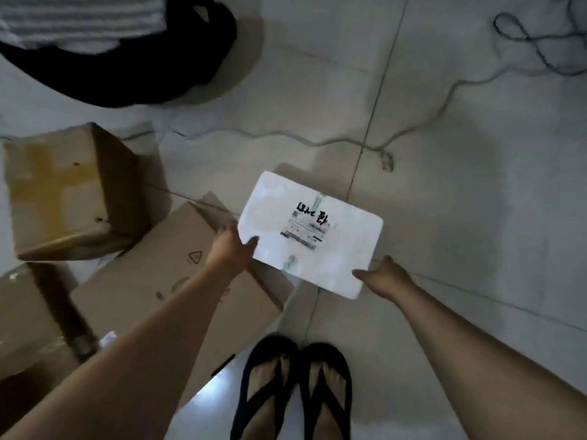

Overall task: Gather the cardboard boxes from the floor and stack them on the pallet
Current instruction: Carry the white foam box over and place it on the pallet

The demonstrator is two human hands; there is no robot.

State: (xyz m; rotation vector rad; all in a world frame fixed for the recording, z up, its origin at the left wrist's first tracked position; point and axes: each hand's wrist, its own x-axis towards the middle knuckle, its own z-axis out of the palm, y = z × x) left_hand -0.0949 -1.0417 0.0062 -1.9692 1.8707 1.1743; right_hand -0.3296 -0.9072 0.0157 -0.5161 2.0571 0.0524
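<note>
A white box [309, 235] with a shipping label and black handwriting is held above the tiled floor, in front of my feet. My left hand [230, 249] grips its left edge, thumb on top. My right hand [386, 276] holds its near right corner, fingers under the edge. A flat brown cardboard box [165, 300] with printed symbols lies under my left forearm. A taped brown box [68, 192] stands further left. Another brown box [28, 325] sits at the lower left edge. No pallet is in view.
A grey cable [317, 142] snakes across the tiles behind the white box and coils at the top right [540, 39]. A dark round object [136, 58] with striped cloth lies at the top left. My feet in black sandals [295, 389] stand at the bottom.
</note>
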